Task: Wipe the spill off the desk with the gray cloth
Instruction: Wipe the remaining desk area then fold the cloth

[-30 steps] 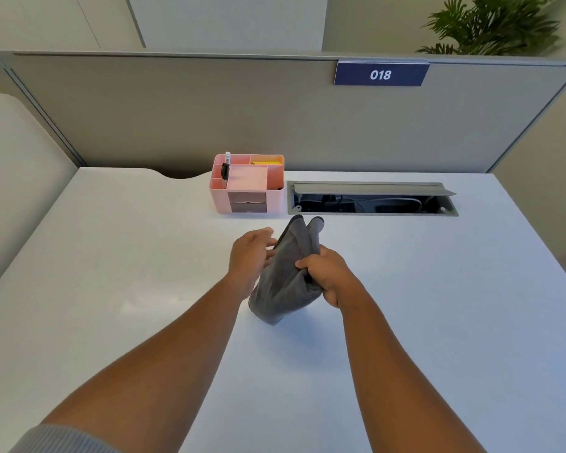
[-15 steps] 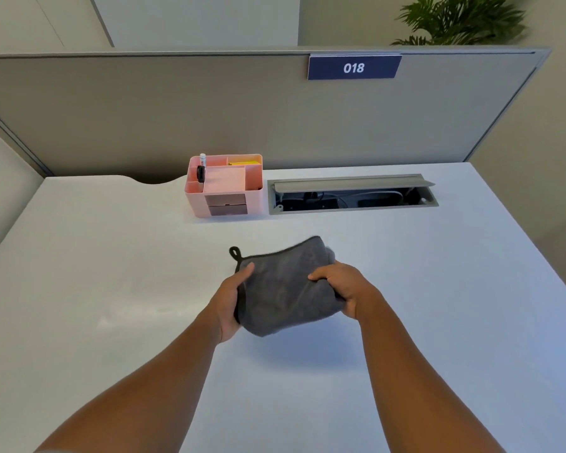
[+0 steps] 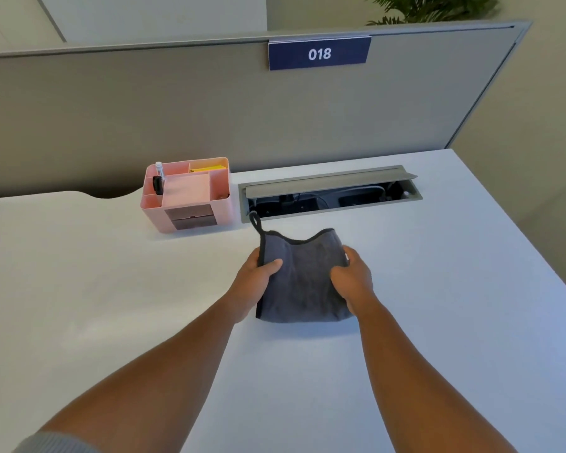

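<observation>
Head view: gray cloth (image 3: 303, 282) held spread between both hands over the middle of the white desk (image 3: 455, 322), lower edge close to the surface, contact with it not clear. Black edging along the left side, small hanging loop at the upper left corner reaching toward the cable tray. Left hand (image 3: 254, 286) pinching the left edge, thumb on top, fingers curled underneath. Right hand (image 3: 353, 279) closed on the right edge, fabric bunched under the fingers. No spill discernible on the desk. Just behind the cloth, open gray cable tray (image 3: 330, 191) sunk into the desk, lid tilted up. Beside it to the left, pink organizer (image 3: 187, 194) with a marker upright in one compartment. Beyond, a gray partition (image 3: 144, 109) bearing a blue sign (image 3: 319, 53) marked 018.
</observation>
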Demonstrator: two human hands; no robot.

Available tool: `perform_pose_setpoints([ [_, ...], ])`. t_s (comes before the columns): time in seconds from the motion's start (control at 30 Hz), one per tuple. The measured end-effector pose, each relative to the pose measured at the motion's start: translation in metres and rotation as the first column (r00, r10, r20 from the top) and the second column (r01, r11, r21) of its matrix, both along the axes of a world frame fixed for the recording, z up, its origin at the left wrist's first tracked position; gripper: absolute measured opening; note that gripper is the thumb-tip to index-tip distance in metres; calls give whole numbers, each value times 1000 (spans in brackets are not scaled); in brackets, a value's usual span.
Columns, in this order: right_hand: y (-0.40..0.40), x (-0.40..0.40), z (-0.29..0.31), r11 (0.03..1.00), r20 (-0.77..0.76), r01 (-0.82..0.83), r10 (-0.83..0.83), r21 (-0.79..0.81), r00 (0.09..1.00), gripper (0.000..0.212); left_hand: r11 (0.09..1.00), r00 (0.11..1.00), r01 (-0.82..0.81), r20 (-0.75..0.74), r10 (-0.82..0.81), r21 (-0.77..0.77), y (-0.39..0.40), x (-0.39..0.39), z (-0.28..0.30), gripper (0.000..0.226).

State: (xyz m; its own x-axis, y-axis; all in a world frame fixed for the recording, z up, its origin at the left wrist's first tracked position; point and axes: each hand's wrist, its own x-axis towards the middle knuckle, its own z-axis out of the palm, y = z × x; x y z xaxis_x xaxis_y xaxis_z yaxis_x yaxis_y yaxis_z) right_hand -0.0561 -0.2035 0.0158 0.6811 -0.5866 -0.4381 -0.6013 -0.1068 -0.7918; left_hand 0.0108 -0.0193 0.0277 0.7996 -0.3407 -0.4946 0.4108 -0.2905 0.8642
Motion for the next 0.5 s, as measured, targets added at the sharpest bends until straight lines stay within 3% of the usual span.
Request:
perform_pose_setpoints([
  [0.2,-50,50,1,970,30,95,-91,-225,995,56,998,997,-62,54,61,7,-52,46,0,45],
  [0.37,-80,71,-9,947,-13,72,-80,-314,997,52,992,992,-127,-31,126,-20,-82,64,-14,38],
  [0.5,-95,74,-21,932,-88,14,-49,-361,995,53,986,983,-143,-103,151,87,-92,68,-32,42],
])
